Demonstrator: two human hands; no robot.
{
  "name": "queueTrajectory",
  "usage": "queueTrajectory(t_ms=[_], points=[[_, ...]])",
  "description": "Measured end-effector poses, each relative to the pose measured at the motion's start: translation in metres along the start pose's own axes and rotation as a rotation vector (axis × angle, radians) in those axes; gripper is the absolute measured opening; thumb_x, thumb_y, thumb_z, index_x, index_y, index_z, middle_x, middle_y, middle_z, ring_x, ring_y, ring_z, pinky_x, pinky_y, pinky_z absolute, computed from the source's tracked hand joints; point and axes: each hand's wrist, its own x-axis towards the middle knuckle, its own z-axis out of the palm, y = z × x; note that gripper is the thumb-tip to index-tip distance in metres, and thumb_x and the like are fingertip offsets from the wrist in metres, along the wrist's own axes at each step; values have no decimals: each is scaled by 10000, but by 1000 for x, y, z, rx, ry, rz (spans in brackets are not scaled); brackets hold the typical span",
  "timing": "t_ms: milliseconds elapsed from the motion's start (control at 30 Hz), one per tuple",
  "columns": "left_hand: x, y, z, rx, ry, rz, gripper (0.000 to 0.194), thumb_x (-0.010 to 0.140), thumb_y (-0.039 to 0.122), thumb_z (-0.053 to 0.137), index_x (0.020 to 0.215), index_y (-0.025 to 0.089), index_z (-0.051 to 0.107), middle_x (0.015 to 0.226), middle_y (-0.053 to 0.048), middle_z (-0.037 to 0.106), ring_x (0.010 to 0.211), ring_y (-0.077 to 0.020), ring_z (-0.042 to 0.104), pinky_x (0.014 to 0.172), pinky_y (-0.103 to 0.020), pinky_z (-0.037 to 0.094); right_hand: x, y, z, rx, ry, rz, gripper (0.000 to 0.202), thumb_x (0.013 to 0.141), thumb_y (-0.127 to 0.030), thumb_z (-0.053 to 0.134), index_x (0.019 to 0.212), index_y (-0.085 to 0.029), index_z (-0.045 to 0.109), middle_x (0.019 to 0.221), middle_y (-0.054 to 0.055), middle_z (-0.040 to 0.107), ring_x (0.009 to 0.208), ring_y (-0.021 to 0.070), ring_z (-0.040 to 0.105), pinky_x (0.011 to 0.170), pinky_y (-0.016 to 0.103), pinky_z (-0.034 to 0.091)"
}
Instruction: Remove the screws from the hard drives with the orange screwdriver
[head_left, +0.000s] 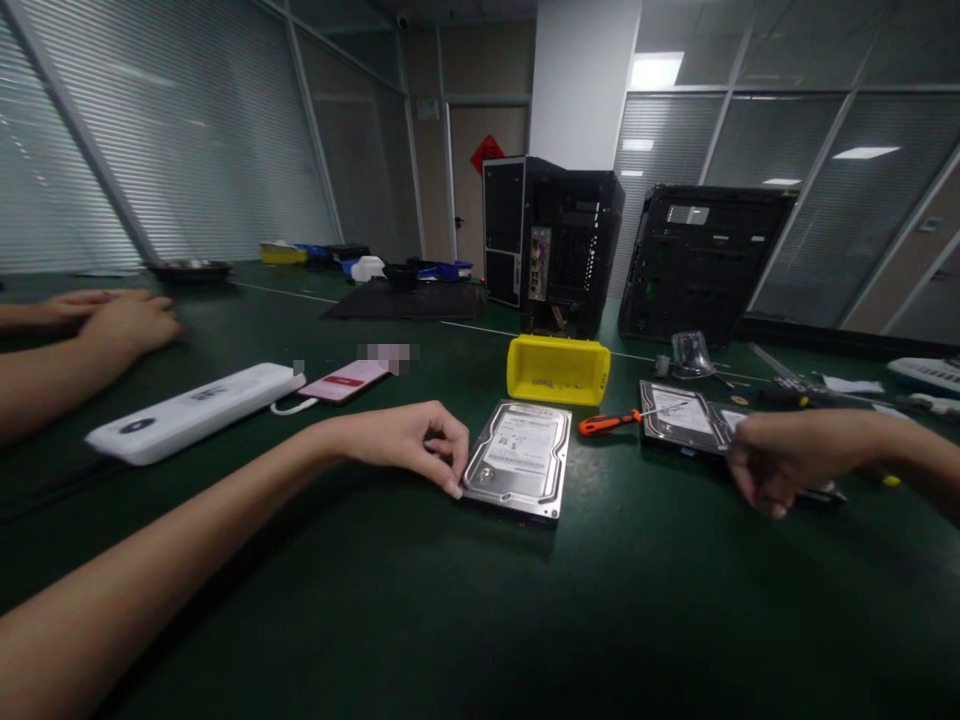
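Observation:
A silver hard drive (519, 456) lies label up on the green table (480, 620). My left hand (420, 445) is at its left edge, thumb and fingers curled together against the drive's side. Over to the right, my right hand (776, 460) hangs with its fingers curled inward, slightly blurred; whatever it may hold is hidden. It partly covers more drives; one of them (679, 415) lies flat just left of it. An orange and black screwdriver (609, 424) rests between the drives, its shaft over that second drive.
Behind the drive sits a yellow bin (559, 370) with small parts. Farther back stand an open computer case (555, 245) and a black panel (705, 265). At left are a white power strip (195, 410), a phone (349, 380) and another person's hands (127, 320).

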Motion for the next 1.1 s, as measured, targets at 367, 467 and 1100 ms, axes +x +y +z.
queueTrajectory(t_ms=[367, 467, 1100], points=[[-3, 8, -4, 78, -24, -43, 184, 702, 337, 686, 812, 194, 647, 760, 28, 577, 672, -115, 445, 593, -211, 322, -1, -27, -21, -59, 13, 10, 193, 727, -215, 555, 884, -127, 626, 821, 45, 665, 750, 161, 648, 641, 258, 497], [-3, 9, -4, 74, -26, -33, 170, 705, 329, 682, 804, 193, 653, 754, 28, 580, 666, -113, 448, 591, -211, 321, -5, -13, -12, -55, 3, 113, 193, 714, -170, 532, 874, -112, 623, 802, 59, 666, 715, 161, 650, 618, 265, 499], [-4, 8, -5, 80, -33, -39, 198, 743, 371, 648, 829, 192, 645, 742, 25, 539, 662, -117, 447, 603, -216, 336, 17, 0, 1, 113, 42, -94, 188, 740, -239, 579, 874, -108, 595, 840, 57, 657, 789, 162, 647, 683, 271, 514]])
